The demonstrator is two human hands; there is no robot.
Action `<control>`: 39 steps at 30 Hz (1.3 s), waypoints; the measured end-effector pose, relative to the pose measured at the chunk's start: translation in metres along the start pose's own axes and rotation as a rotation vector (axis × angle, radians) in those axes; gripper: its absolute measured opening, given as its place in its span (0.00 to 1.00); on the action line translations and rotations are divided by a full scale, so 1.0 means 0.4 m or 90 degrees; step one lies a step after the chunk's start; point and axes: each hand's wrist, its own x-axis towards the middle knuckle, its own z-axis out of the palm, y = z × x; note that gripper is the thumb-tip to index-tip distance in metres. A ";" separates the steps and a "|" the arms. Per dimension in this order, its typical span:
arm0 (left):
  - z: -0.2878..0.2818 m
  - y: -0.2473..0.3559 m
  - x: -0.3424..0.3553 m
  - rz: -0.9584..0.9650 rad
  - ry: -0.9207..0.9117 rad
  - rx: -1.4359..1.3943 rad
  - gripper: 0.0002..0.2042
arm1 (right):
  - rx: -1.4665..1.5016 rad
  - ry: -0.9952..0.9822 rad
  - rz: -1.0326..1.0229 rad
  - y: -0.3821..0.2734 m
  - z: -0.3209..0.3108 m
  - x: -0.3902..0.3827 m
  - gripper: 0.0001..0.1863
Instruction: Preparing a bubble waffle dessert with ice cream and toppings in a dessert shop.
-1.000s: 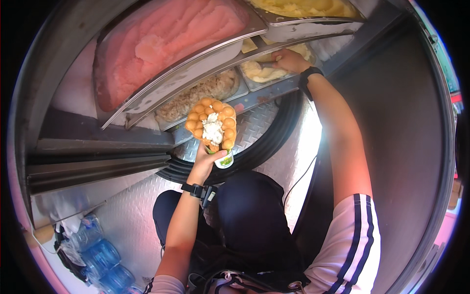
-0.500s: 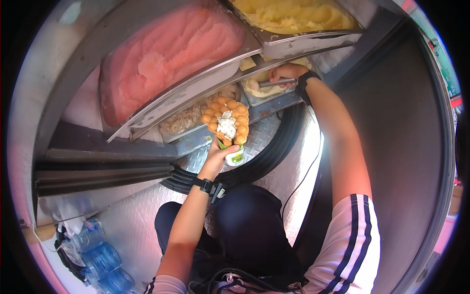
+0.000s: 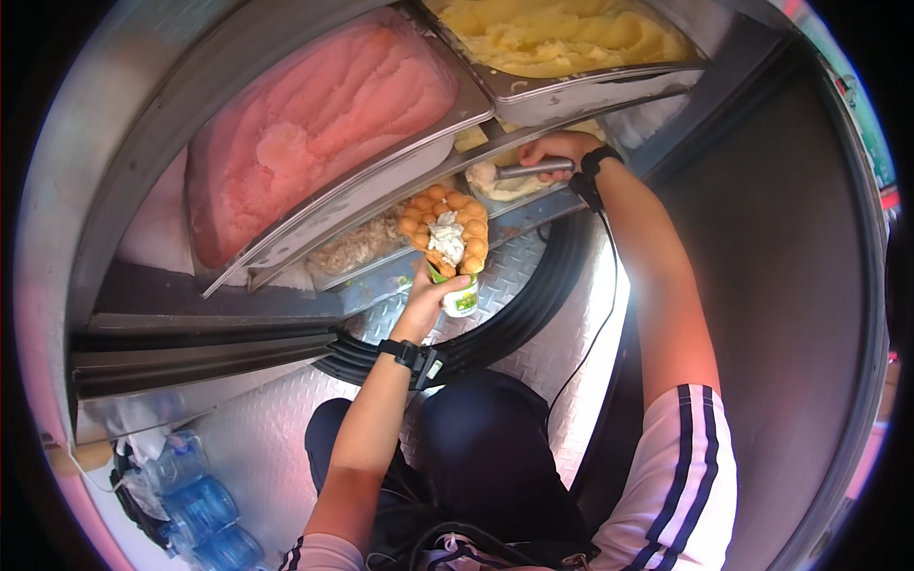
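My left hand (image 3: 427, 303) is wrapped round a white and green paper cup (image 3: 463, 299). A golden bubble waffle (image 3: 473, 221) stands curled in the cup, with white ice cream (image 3: 446, 238) in its fold. Up and to the right, my right hand (image 3: 557, 154) grips the handle of a metal ice cream scoop (image 3: 533, 169). The scoop's head is over a tub of pale cream ice cream (image 3: 514, 186), with a pale lump at its end. Part of that tub is hidden under a metal ledge and my hand.
Large tubs of pink ice cream (image 3: 333, 124) and yellow ice cream (image 3: 571, 33) lie beyond. A brownish tub (image 3: 367, 245) sits left of the waffle. Below are a coiled black hose (image 3: 562, 285), and blue water bottles (image 3: 202, 504) at lower left. A dark panel (image 3: 762, 285) rises at right.
The scoop has shifted slightly left and down over the cream tub, and its handle shows more. The waffle and cup sit slightly further right in view, still in my left hand.
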 end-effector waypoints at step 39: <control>-0.085 0.000 -0.151 0.081 -0.075 0.001 0.39 | -0.009 0.102 -0.326 -0.030 0.519 -0.331 0.07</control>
